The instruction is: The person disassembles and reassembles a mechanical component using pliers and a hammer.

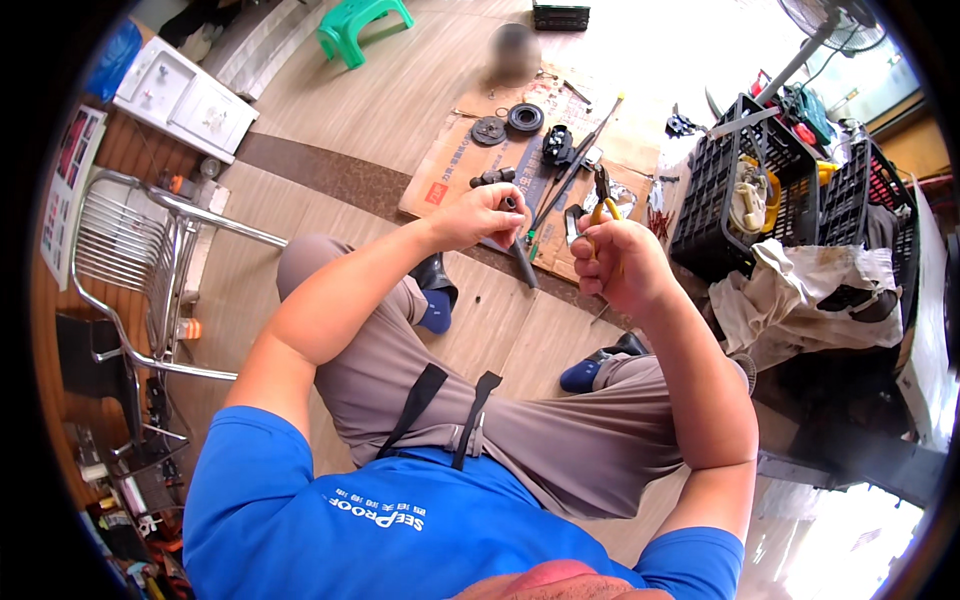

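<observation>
My left hand is closed on a dark tubular part, held upper middle of the view over the cardboard's front edge. My right hand grips pliers with yellow handles and dark jaws, a little to the right of my left hand. On the cardboard sheet beyond them lie a black ring, a dark disc, a black housing and several small parts and long tools. Whether the pliers' jaws hold anything is unclear.
Black crates with cloths and tools stand at right, below a fan. At left are a metal chair and a white cabinet. A green stool is at the back. My legs frame the wooden-look floor.
</observation>
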`<state>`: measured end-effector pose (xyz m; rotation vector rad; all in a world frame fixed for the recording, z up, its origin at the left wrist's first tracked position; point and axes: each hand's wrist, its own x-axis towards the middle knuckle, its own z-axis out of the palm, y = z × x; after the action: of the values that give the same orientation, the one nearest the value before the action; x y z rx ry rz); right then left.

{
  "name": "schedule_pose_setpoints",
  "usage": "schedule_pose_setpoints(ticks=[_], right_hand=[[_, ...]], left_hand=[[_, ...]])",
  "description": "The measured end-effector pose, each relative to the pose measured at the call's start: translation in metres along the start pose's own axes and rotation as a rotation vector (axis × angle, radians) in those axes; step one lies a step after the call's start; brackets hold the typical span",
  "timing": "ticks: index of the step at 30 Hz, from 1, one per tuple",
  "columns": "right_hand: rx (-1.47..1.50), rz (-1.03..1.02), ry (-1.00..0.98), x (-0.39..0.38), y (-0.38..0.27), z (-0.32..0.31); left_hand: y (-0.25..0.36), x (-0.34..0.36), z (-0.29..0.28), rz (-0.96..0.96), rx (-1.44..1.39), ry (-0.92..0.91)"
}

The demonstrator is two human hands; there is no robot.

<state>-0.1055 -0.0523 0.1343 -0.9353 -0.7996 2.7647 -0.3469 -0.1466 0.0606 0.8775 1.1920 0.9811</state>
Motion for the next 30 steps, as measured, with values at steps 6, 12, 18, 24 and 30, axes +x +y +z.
schedule_pose_setpoints(ticks=[6, 12, 18, 24, 30], right_hand=[[-0.041, -0.038, 0.001, -0.003, 0.001, -0.003], [-0.100, -0.085, 0.052, -0.009, 0.006, -0.005], [-0.134, -0.093, 0.071, -0.009, 0.007, -0.003], [-0.173, -0.107, 0.061, -0.005, 0.008, -0.003], [-0.189, -0.121, 0.074, -0.007, 0.006, -0.005]], left_hand=[[0.019, -0.009, 0.006, 0.051, -0.166, -0.138], [0.029, -0.013, 0.010, 0.179, 0.023, -0.126], [0.028, -0.017, 0.009, 0.173, 0.017, -0.124], [0.029, -0.015, 0.008, 0.164, 0.186, -0.032], [0.019, -0.009, 0.004, 0.173, 0.205, 0.000]])
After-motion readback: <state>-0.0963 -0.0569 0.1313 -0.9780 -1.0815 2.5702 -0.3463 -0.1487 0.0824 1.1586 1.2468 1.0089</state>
